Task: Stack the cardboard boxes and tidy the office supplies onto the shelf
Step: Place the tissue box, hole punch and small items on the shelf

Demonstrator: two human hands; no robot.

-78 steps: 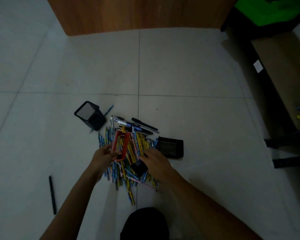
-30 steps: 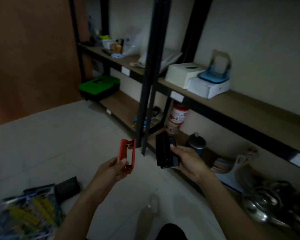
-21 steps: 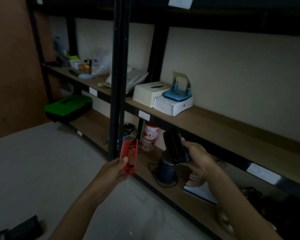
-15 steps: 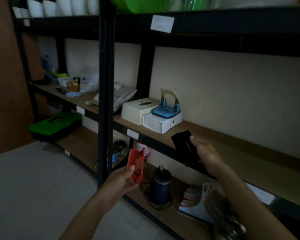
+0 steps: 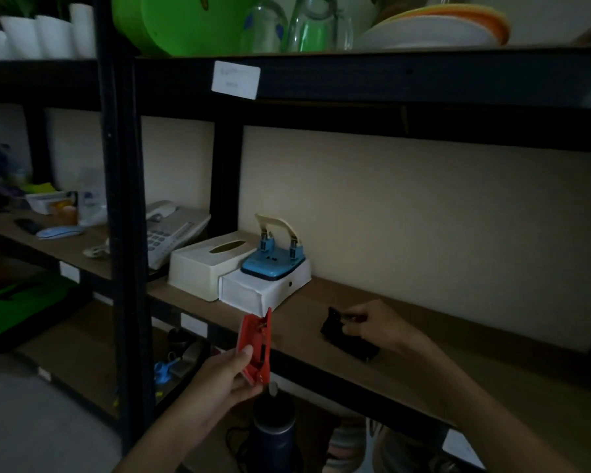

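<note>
The small black boxy tool [image 5: 350, 343] lies on the brown wooden shelf board [image 5: 434, 339], long axis running back-left to front-right, with the right hand [image 5: 381, 327] curling its fingers [image 5: 355, 317] onto its back-left end. The left hand [image 5: 224, 375] grips the lower end of an upright red stapler-like tool [image 5: 256, 341] just before the shelf's front edge; the bare board between the white cardboard box [image 5: 263, 295] and the black tool lies directly beyond it.
</note>
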